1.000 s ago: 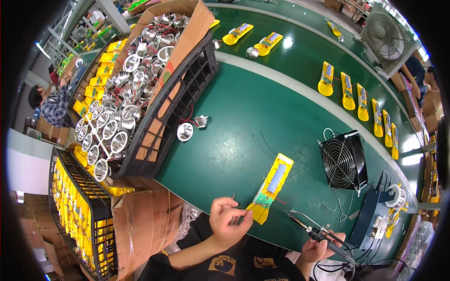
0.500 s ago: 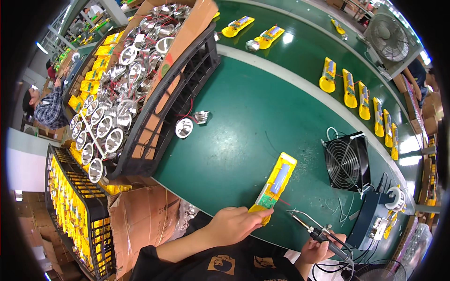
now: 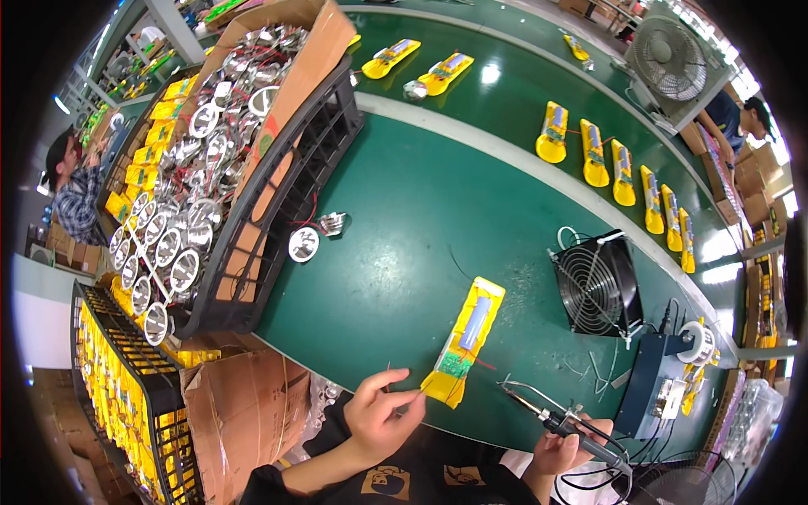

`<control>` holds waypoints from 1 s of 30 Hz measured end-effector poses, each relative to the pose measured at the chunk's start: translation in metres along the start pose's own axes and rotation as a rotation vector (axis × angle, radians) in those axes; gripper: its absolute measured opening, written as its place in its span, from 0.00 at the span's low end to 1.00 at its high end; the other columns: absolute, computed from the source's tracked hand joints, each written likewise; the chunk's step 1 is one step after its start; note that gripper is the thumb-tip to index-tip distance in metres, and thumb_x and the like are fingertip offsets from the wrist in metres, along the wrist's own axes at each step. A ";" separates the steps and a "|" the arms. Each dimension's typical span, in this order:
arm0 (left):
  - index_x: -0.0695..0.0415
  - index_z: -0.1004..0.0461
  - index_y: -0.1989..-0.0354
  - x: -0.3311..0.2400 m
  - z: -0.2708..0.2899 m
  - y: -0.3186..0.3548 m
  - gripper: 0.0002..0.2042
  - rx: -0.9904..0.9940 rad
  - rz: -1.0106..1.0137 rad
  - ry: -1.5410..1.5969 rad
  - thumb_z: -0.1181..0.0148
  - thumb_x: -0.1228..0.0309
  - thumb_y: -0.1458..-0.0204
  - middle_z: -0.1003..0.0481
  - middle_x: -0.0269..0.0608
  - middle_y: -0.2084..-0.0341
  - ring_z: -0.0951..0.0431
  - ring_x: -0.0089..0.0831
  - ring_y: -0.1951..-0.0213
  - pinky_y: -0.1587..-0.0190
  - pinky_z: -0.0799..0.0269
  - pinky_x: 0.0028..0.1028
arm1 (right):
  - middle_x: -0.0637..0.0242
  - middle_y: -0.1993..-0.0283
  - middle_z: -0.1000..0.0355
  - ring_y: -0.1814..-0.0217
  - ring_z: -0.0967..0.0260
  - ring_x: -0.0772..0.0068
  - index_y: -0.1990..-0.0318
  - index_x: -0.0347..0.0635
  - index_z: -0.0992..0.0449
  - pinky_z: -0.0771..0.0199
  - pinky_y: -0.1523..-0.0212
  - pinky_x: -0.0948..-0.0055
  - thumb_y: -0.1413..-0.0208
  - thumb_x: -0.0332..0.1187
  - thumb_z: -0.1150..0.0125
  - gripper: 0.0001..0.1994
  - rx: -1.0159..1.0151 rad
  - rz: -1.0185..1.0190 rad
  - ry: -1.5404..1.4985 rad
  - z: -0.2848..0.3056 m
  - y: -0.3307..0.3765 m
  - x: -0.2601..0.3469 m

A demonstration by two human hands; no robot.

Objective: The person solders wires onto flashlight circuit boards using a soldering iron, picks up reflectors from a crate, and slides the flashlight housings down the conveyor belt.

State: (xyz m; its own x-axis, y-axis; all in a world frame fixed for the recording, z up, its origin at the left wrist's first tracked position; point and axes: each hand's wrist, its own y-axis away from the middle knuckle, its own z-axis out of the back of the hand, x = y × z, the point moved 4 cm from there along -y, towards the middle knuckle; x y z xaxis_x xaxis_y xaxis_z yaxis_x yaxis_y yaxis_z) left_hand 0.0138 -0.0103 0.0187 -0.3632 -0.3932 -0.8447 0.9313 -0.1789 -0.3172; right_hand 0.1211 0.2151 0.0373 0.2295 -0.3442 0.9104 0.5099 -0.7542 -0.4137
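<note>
On the green bench in front of me lies a yellow flashlight housing (image 3: 480, 337), tilted, holding a blue cylindrical battery (image 3: 476, 323) and a small green circuit board (image 3: 455, 364). A thin red wire sticks out from its right side. My left hand (image 3: 380, 418) is beside the housing's lower end, thumb and index finger apart; whether a fingertip still touches the housing is unclear. Wrapped in my right hand (image 3: 571, 448) is a soldering iron (image 3: 551, 419) with a curved metal feed tube. Its tip points up-left, just right of the housing and apart from it.
A black crate (image 3: 282, 202) of silver reflectors stands left, above another crate (image 3: 126, 379) of yellow parts. Two loose reflectors (image 3: 304, 245) lie nearby. Right are a small black fan (image 3: 596, 284) and a blue soldering unit (image 3: 648, 383). Yellow housings (image 3: 594, 153) line the far strip.
My left hand has drawn back from the housing's lower end, and its fingers have spread. The whole view has shifted slightly. The housing and the soldering iron stay about where they were.
</note>
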 end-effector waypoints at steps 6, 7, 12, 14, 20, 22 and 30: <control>0.53 0.25 0.78 0.003 -0.014 -0.006 0.10 -0.114 -0.073 -0.070 0.34 0.79 0.72 0.37 0.36 0.66 0.49 0.18 0.83 0.80 0.52 0.18 | 0.71 0.82 0.48 0.83 0.46 0.81 0.74 0.40 0.46 0.47 0.80 0.84 0.55 0.45 0.45 0.20 0.048 0.065 0.120 -0.022 -0.007 0.009; 0.51 0.25 0.78 0.003 -0.014 -0.007 0.10 -0.120 -0.089 -0.081 0.34 0.78 0.72 0.37 0.36 0.66 0.49 0.19 0.82 0.80 0.52 0.18 | 0.71 0.81 0.48 0.83 0.46 0.81 0.74 0.40 0.47 0.47 0.80 0.84 0.55 0.46 0.46 0.20 0.067 0.046 0.121 -0.022 -0.007 0.008; 0.51 0.26 0.79 0.001 -0.021 -0.011 0.10 -0.133 -0.103 -0.069 0.34 0.77 0.73 0.39 0.37 0.67 0.48 0.19 0.81 0.79 0.52 0.18 | 0.71 0.83 0.46 0.84 0.46 0.83 0.74 0.40 0.47 0.46 0.81 0.87 0.55 0.46 0.45 0.21 -0.010 0.146 0.174 -0.019 -0.011 0.008; 0.51 0.27 0.80 0.003 -0.019 -0.005 0.09 -0.113 -0.101 -0.072 0.35 0.78 0.73 0.40 0.38 0.67 0.48 0.19 0.81 0.79 0.52 0.18 | 0.70 0.83 0.46 0.85 0.46 0.83 0.75 0.40 0.47 0.45 0.82 0.85 0.55 0.48 0.45 0.22 0.071 0.001 0.128 -0.024 -0.007 0.005; 0.52 0.27 0.81 0.004 -0.018 -0.002 0.09 -0.100 -0.072 -0.037 0.35 0.78 0.72 0.40 0.37 0.68 0.48 0.20 0.80 0.79 0.52 0.18 | 0.70 0.83 0.46 0.86 0.44 0.81 0.75 0.39 0.47 0.43 0.83 0.83 0.56 0.47 0.43 0.22 0.102 -0.028 0.042 -0.029 -0.007 0.007; 0.52 0.27 0.81 0.003 -0.020 -0.004 0.08 -0.088 -0.069 -0.049 0.34 0.77 0.72 0.41 0.37 0.68 0.47 0.20 0.80 0.78 0.52 0.18 | 0.69 0.81 0.46 0.86 0.43 0.81 0.74 0.39 0.47 0.41 0.83 0.84 0.56 0.45 0.42 0.22 0.100 -0.055 -0.026 -0.030 -0.006 0.002; 0.51 0.25 0.81 -0.003 -0.024 -0.012 0.09 -0.094 -0.075 -0.074 0.33 0.76 0.73 0.38 0.37 0.69 0.47 0.20 0.78 0.79 0.54 0.19 | 0.69 0.77 0.49 0.80 0.46 0.79 0.74 0.39 0.47 0.42 0.80 0.82 0.58 0.43 0.41 0.21 0.129 -0.067 -0.027 -0.034 -0.015 -0.002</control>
State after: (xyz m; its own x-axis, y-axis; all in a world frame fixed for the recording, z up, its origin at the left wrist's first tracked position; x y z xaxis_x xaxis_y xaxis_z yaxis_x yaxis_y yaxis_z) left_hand 0.0038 0.0146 0.0145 -0.4298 -0.4477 -0.7841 0.8986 -0.1267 -0.4201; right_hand 0.0845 0.2078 0.0418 0.2125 -0.2789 0.9365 0.6266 -0.6966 -0.3496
